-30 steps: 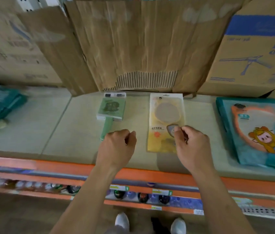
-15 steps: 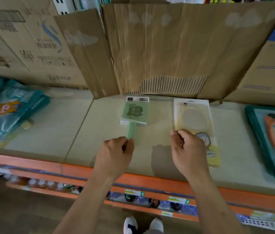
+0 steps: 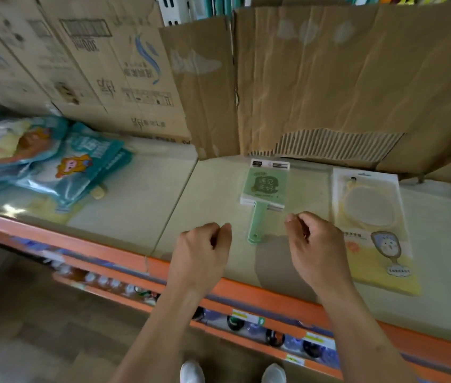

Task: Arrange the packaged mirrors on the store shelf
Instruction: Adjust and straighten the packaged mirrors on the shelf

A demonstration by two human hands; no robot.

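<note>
Got a green mirror [image 3: 264,186] lying flat on the shelf [image 3: 141,211] mid-frame, handle toward the orange edge [image 3: 108,252], and a yellow mirror pack [image 3: 368,217] just right of it. Hemmed in by cardboard boxes [image 3: 329,78] close behind and teal packs [image 3: 66,167] piled at the left. Hovering either side of the green handle: left hand [image 3: 202,252] and right hand [image 3: 318,250], both curled up, gripping nothing. Versus half a second back: right off the yellow pack's edge, left backed away from the handle.

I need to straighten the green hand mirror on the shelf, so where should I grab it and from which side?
Pinch the handle of the green mirror, coming from the shelf edge: it lies flat, handle sticking out of its pack toward you.
</note>
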